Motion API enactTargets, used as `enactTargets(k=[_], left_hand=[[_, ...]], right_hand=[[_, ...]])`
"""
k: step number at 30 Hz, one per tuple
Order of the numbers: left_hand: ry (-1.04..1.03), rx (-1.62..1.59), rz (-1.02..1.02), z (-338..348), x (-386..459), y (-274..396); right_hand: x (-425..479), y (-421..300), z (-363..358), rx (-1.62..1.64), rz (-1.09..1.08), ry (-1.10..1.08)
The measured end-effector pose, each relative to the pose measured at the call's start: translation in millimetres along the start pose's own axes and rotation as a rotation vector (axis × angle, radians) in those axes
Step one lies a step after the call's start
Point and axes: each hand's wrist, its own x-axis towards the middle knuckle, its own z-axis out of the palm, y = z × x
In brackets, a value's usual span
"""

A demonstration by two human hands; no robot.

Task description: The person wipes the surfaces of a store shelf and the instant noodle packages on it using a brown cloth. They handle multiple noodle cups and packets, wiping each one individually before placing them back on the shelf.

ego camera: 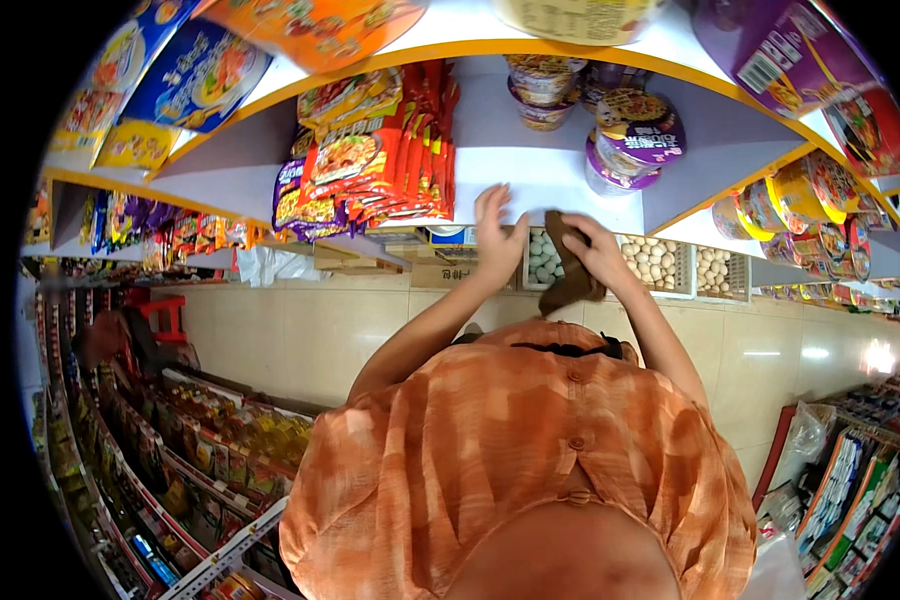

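A brown cloth (570, 274) hangs from my right hand (596, 251), which grips it in front of a white shelf board (525, 180). My left hand (499, 232) is raised at the shelf's front edge, fingers apart, holding nothing. To its left, red instant noodle packets (390, 161) stand in a stacked row, with purple packets (292, 199) beside them. Purple instant noodle cups (634, 139) are stacked on the shelf to the right, and more cups (544, 86) stand farther back.
Crates of eggs (649, 262) and a cardboard box (450, 276) sit on the floor under the shelf. An orange-edged shelf above holds large noodle tubs (787, 52). Behind me at left are product racks (217, 435), a red stool (166, 319) and another person (120, 341).
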Motion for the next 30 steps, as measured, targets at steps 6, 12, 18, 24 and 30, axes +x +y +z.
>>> enactTargets(k=[6,12,18,24,30], left_hand=[[-0.103,-0.069,-0.491,-99,-121,-92],[-0.231,0.274,-0.878,-170,-256,-171],[-0.238,0.179,-1.157,-253,-363,-225],[-0.026,0.08,-1.363,-330,-363,-209],[0.061,0.074,-1.486,-365,-367,-244]], right_hand=[[101,22,41,-0.71,0.035,0.036],[106,58,103,-0.897,-0.164,0.082],[241,32,125,-0.763,-0.207,-0.068],[281,24,157,-0.858,-0.134,-0.053],[238,52,148,-0.966,-0.031,0.117]])
